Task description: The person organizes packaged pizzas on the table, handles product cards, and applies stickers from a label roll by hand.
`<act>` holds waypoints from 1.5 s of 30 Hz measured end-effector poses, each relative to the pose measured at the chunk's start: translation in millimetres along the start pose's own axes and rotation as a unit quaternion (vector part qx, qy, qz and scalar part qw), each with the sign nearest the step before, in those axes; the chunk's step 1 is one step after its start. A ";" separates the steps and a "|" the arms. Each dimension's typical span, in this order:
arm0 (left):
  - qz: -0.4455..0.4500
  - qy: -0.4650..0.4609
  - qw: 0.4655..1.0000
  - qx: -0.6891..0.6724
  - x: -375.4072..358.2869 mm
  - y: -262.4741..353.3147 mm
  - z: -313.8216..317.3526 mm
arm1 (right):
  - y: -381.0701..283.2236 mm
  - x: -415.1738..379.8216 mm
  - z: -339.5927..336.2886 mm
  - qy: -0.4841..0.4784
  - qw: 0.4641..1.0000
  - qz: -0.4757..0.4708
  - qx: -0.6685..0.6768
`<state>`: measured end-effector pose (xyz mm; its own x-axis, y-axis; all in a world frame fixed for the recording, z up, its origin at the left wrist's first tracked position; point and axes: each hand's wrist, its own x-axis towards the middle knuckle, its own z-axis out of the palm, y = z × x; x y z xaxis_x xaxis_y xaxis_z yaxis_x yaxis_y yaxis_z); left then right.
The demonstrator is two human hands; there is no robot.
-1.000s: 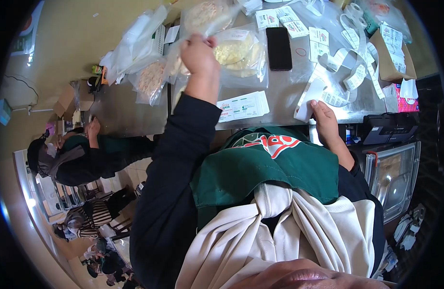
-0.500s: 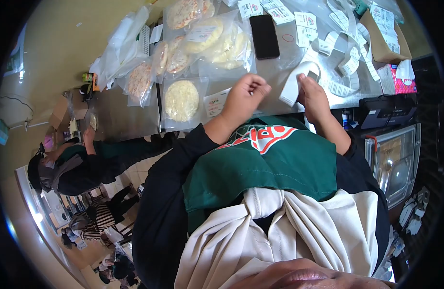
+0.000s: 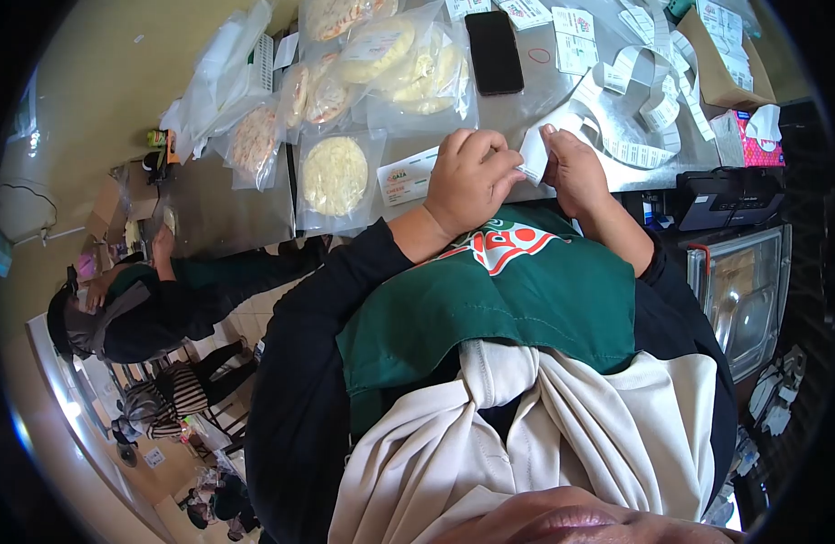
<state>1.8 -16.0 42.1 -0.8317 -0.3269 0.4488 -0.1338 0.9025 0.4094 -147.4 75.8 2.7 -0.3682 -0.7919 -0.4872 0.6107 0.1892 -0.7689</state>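
Observation:
My right hand (image 3: 581,181) grips a long white strip of labels (image 3: 537,150) between thumb and fingers, just over the near edge of the metal table. My left hand (image 3: 476,177) is closed, its fingertips pinching the free end of that strip. From my right hand the strip runs back in loose loops (image 3: 644,154) over the table. By my left wrist lies a printed label card (image 3: 407,179), and left of it a bagged round pizza base (image 3: 336,177) topped with pale shreds.
More bagged pizzas (image 3: 377,54) are piled at the back left, beside a black phone (image 3: 493,53). Printed cards (image 3: 574,41) lie behind the strip. At right stand a cardboard box (image 3: 721,54), a tissue pack (image 3: 760,140) and a black device (image 3: 728,198). A co-worker (image 3: 118,299) is at the far left.
My left hand has moved right to the strip and closed on its end. My right hand has shifted slightly, turning the strip's end toward the left hand.

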 end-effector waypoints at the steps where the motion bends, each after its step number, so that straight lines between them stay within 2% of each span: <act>1: 0.013 0.004 1.000 0.010 -0.2 0.2 -0.8 | 1.4 0.3 -0.6 0.001 1.000 0.006 -0.001; 4: 0.081 0.015 0.995 0.049 -4.5 -4.7 -2.6 | 7.1 3.2 -0.4 0.011 1.000 0.012 0.010; 6: 0.004 0.000 1.000 0.015 -6.4 -10.5 -9.0 | 11.5 3.3 3.1 0.029 0.999 0.004 0.040; 7: -0.035 -0.007 0.999 -0.004 -7.6 -14.9 -13.0 | 14.5 4.7 2.5 0.038 0.999 -0.019 -0.002; 8: -0.177 -0.045 0.980 -0.082 -13.6 -26.7 -15.7 | 18.2 7.5 1.8 0.047 0.997 -0.041 -0.043; 9: -0.314 -0.081 0.933 -0.158 -25.0 -45.4 -16.5 | 22.0 9.8 0.9 0.056 0.993 -0.064 -0.084; 10: -0.442 -0.115 0.860 -0.229 -37.2 -63.3 -16.6 | 25.3 11.2 0.0 0.022 0.983 -0.094 -0.159; 12: -0.483 -0.143 0.832 -0.232 -63.9 -95.4 -17.4 | 34.1 14.5 -0.6 -0.046 0.940 -0.154 -0.301; 13: -0.504 -0.157 0.817 -0.233 -75.4 -104.8 -15.4 | 45.2 17.9 3.0 -0.068 0.927 -0.187 -0.318; 14: -0.510 -0.175 0.814 -0.217 -84.3 -109.0 -14.1 | 45.8 20.8 8.6 -0.131 0.875 -0.237 -0.401; 16: -0.520 -0.211 0.806 -0.188 -95.3 -113.2 -9.8 | 42.7 25.2 14.9 -0.245 0.729 -0.327 -0.549; 17: -0.519 -0.197 0.811 -0.186 -98.2 -114.2 -7.8 | 43.0 23.7 19.1 -0.280 0.720 -0.328 -0.543; 20: -0.515 -0.169 0.821 -0.178 -103.5 -116.4 -1.2 | 50.7 23.1 24.6 -0.306 0.671 -0.272 -0.618; 21: -0.513 -0.170 0.822 -0.176 -104.7 -118.5 -0.4 | 61.7 29.0 21.1 -0.288 0.683 -0.318 -0.592; 24: -0.518 -0.175 0.823 -0.155 -104.0 -115.2 -2.6 | 66.8 30.4 19.6 -0.257 0.688 -0.321 -0.598; 31: -0.496 -0.202 0.841 -0.081 -91.9 -100.1 -7.8 | 67.7 34.9 18.6 -0.258 0.714 -0.314 -0.569; 34: -0.454 -0.195 0.868 0.035 -95.8 -98.8 3.0 | 67.2 35.2 17.6 -0.262 0.717 -0.317 -0.564; 37: -0.414 -0.248 0.865 0.135 -96.0 -100.1 9.0 | 64.9 33.4 17.3 -0.264 0.717 -0.297 -0.573; 40: -0.457 -0.225 0.835 0.210 -75.2 -73.8 -13.5 | 65.4 34.0 16.5 -0.263 0.719 -0.290 -0.574; 43: -0.523 -0.221 0.801 0.191 -79.9 -89.6 -20.5 | 65.8 37.0 14.6 -0.277 0.725 -0.301 -0.554; 45: -0.416 -0.213 0.865 0.183 -81.8 -90.3 -28.8 | 62.1 39.6 11.7 -0.304 0.723 -0.319 -0.532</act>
<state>97.4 -78.8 -8.8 -0.4785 -0.8432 -0.2450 -0.8781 0.4587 0.1362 -115.8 49.4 -59.6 0.2374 -0.9626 0.1306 -0.5514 -0.2442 -0.7977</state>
